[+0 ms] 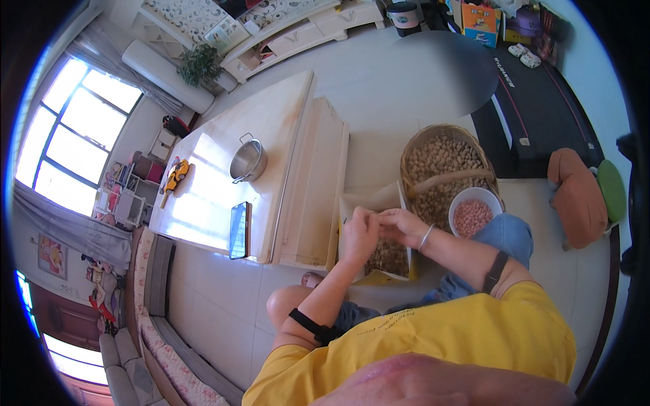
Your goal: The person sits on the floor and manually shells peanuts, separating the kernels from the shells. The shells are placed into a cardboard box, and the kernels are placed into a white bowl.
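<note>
My left hand (361, 234) and my right hand (401, 224) meet at their fingertips above an open box (412, 269) with peanut shells (388, 258) in it. Whatever lies between the fingertips is too small and hidden to make out. Behind and right of the hands stands a wicker basket (406, 147) full of unshelled peanuts (442, 155), its handle arching over them. A white bowl (496, 199) of shelled pink peanuts (472, 217) rests at the basket's near right side, beside my knee.
Left of the box stands a low table (284, 114) bearing a steel pot (249, 160), a smartphone (238, 231) and a yellow toy car (177, 175). To the right are a treadmill (543, 111), an orange-brown animal-shaped stool (579, 203) and a green round seat (611, 190).
</note>
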`<state>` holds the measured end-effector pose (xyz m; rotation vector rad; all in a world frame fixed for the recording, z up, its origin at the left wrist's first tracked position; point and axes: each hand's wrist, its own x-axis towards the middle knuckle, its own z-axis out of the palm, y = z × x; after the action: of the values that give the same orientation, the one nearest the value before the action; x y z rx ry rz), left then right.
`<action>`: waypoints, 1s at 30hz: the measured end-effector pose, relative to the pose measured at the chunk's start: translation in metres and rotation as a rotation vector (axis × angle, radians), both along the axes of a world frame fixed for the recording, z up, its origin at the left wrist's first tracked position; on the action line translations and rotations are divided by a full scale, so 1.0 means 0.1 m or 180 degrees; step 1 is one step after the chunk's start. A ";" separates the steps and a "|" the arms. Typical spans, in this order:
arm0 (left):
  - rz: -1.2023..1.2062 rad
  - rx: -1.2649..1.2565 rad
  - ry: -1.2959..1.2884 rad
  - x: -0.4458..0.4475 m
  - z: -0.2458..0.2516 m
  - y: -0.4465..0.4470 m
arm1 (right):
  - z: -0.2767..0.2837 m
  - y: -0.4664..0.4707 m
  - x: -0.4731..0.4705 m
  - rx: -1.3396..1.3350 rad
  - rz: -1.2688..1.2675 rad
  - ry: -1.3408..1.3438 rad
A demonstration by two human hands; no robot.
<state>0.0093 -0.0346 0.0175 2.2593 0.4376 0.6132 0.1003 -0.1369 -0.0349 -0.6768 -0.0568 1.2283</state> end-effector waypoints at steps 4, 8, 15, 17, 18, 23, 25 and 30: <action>0.0042 0.0251 -0.0143 -0.03 -0.07 -0.01 | -0.08 0.03 -0.02 0.0395 0.0151 0.0245; 0.0116 -0.0235 -0.0357 -0.01 -0.15 -0.02 | -0.10 0.03 -0.01 0.0590 0.0176 0.0315; 0.0036 -0.0115 -0.0270 -0.01 -0.09 -0.02 | -0.06 0.05 0.01 -0.0079 -0.0322 -0.0242; -0.0068 0.0056 -0.0242 -0.02 -0.07 -0.02 | -0.06 0.04 0.02 -0.0266 -0.0204 -0.0635; -0.0110 0.0132 -0.0212 -0.03 -0.06 -0.01 | -0.07 0.04 0.03 -0.0275 -0.0132 -0.0843; -0.0213 0.0300 -0.0120 -0.03 -0.10 0.02 | -0.15 0.05 0.03 0.0142 0.0142 -0.0347; -0.0156 0.0435 -0.0089 -0.02 -0.13 0.01 | -0.17 0.05 0.01 0.0266 0.0142 -0.0177; -0.0326 0.0674 -0.0275 -0.02 -0.16 0.01 | -0.17 0.05 -0.06 0.0461 0.0048 0.0043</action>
<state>0.0074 -0.0333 0.0015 2.4267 0.2211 0.7301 0.0943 -0.1318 -0.0516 -0.5429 -0.1385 1.2304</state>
